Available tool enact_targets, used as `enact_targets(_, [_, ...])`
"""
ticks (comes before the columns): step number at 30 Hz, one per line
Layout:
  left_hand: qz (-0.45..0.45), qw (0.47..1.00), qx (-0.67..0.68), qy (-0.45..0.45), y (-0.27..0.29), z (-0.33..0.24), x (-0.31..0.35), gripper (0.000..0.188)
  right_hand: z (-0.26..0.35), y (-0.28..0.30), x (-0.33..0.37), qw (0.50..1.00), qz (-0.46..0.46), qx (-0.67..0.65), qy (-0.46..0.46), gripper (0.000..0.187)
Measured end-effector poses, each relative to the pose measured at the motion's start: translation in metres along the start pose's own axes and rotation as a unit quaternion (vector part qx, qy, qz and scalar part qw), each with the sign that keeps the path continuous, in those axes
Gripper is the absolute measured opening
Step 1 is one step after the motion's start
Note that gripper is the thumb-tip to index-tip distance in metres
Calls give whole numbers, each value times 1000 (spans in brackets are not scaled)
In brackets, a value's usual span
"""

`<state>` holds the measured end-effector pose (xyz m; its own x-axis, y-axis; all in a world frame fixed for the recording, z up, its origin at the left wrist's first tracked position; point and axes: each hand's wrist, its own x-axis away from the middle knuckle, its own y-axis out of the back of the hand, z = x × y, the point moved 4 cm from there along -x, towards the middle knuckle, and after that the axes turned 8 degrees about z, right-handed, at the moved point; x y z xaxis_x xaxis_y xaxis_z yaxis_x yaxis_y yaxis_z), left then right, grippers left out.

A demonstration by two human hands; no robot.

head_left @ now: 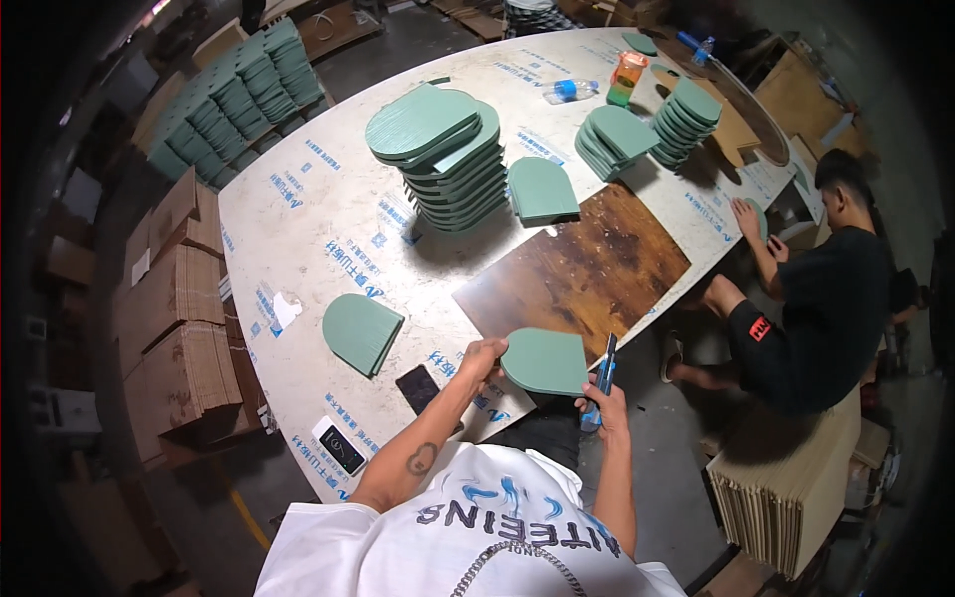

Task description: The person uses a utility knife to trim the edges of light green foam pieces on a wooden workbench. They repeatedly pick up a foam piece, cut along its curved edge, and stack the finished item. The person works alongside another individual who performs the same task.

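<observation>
A green panel (545, 360), rounded at one end and straight at the other, is held over the near edge of the table. My left hand (483, 356) pinches its left rim, fingers closed. At its lower right corner, my right hand (604, 406) is wrapped round a blue and black utility knife (605, 373) pointing upward, with fingers also touching the panel. Left of my hands a small stack of similar green panels (360, 333) lies on the table. Beyond them stand a tall stack of panels (453, 169) and a lower one (542, 189).
A brown wood-patterned board (587, 269) lies on the white table (298, 229). Two phones (418, 386) rest near my left arm. Bottles (569, 92) and more panel stacks (686, 119) stand far right. A co-worker (826, 298) sits at the right; cardboard (179, 328) is piled left.
</observation>
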<state>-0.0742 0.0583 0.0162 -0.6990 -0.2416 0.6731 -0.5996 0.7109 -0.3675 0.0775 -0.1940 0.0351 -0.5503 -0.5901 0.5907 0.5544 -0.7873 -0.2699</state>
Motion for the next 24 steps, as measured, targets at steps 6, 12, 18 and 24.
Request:
enact_targets(6, [-20, 970, 201, -136, 21, -55, 7, 36, 49, -49, -62, 997, 35, -68, 18, 17])
enact_targets(12, [-111, 979, 142, -99, 83, -32, 46, 42, 133, -121, -177, 980, -33, -109, 166, 13])
enact_targets(18, [-189, 944, 243, -121, 130, -19, 55, 37, 143, -153, -265, 974, -68, -89, 198, 14])
enact_targets(24, [-183, 939, 192, -221, 139, -126, 42, 25, 31, -98, -225, 995, -63, -4, 72, 22])
